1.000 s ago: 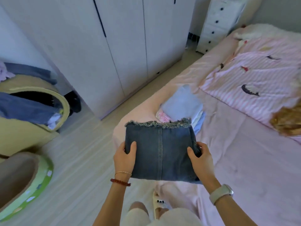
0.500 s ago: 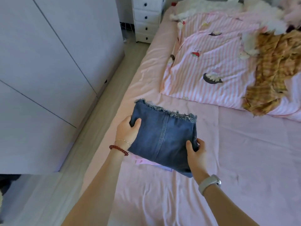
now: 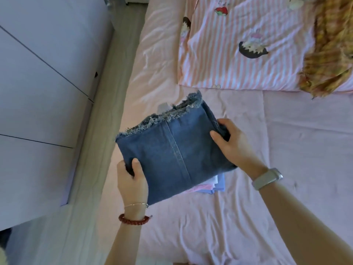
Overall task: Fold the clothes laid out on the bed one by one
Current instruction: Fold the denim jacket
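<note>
The left hand (image 3: pixel 131 180) grips the near-left corner and the right hand (image 3: pixel 232 145) the far-right edge of a folded dark-blue denim garment with a frayed hem (image 3: pixel 172 152), held flat directly above a small stack of folded pink, white and pale-blue clothes (image 3: pixel 212 186). The stack lies on a wrinkled, soft pink bedsheet (image 3: pixel 286 140) near the bed's left edge. Beyond lie a pink-striped printed cotton quilt (image 3: pixel 229 60) and a crumpled mustard plaid garment (image 3: pixel 332 50); smooth white wardrobe doors (image 3: pixel 42 77) border the pale floor strip (image 3: pixel 99 131).

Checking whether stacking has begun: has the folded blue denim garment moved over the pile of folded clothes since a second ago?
Yes. The folded blue denim garment, earlier held short of the pile of folded clothes near the bed's edge, now covers most of it.
</note>
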`<move>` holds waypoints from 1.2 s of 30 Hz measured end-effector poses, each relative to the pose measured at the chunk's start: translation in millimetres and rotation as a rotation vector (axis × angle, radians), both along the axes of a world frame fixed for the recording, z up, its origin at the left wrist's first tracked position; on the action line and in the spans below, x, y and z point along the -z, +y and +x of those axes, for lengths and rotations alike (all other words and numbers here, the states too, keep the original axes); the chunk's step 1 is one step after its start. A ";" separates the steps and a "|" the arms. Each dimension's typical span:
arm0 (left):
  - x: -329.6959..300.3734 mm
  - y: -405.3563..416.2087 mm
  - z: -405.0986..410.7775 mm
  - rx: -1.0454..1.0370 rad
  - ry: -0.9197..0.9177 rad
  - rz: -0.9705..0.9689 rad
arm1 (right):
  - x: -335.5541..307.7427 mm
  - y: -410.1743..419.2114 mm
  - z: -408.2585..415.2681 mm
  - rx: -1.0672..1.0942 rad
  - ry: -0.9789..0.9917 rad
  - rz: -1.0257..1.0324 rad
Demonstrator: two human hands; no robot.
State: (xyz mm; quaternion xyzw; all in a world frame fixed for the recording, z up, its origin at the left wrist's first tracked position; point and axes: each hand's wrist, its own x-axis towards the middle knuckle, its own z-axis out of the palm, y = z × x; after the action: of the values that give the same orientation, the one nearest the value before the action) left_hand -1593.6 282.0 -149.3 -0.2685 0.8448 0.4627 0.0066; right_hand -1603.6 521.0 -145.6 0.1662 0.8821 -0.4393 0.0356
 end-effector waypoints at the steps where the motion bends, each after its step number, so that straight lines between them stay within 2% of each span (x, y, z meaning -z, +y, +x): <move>1: -2.6 5.7 9.7 -0.023 -0.021 0.052 | -11.9 4.6 -9.1 -0.078 -0.002 0.058; 4: -9.4 26.6 27.5 -0.160 -0.040 0.140 | -35.1 11.3 -30.7 -0.250 -0.059 0.175; 12: -14.2 91.8 66.7 -0.575 0.031 0.290 | -54.5 23.1 -75.9 -0.662 -0.022 0.248; 17: 21.0 127.6 81.3 -0.702 -0.059 0.378 | -16.9 9.8 -112.5 -0.916 -0.031 0.349; 19: 34.2 131.5 85.8 -0.715 -0.099 0.388 | 8.5 3.3 -113.1 -0.940 -0.081 0.369; 21: 42.4 128.3 86.2 -0.710 -0.139 0.381 | 27.6 -3.3 -111.2 -0.935 -0.051 0.400; 24: 39.5 115.1 82.4 -0.672 -0.156 0.325 | 35.0 -6.5 -113.6 -0.900 0.073 0.495; 26: 27.2 107.5 80.0 -0.637 -0.089 0.141 | 34.6 -1.8 -113.0 -0.865 0.124 0.544; 29: 4.0 107.6 76.7 -0.505 0.071 -0.240 | 36.4 7.8 -99.3 -0.834 0.140 0.596; 31: -3.6 113.1 72.3 -0.327 0.265 -0.475 | 40.5 11.2 -89.7 -0.817 0.137 0.600; 33: -4.1 122.7 66.0 -0.056 0.401 -0.584 | 43.8 11.7 -90.1 -0.807 0.130 0.583; 34: -0.6 128.0 63.5 0.103 0.379 -0.620 | 45.6 10.3 -92.4 -0.810 0.120 0.568; 36: 15.5 134.2 61.6 0.354 0.199 -0.694 | 48.3 6.0 -97.2 -0.816 0.112 0.537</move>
State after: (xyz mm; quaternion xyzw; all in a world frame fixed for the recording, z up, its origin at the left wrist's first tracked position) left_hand -1531.9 416.2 -164.8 -0.0588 0.9806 0.1655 -0.0868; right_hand -1700.9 527.0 -193.9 -0.2134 0.9579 -0.1547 0.1133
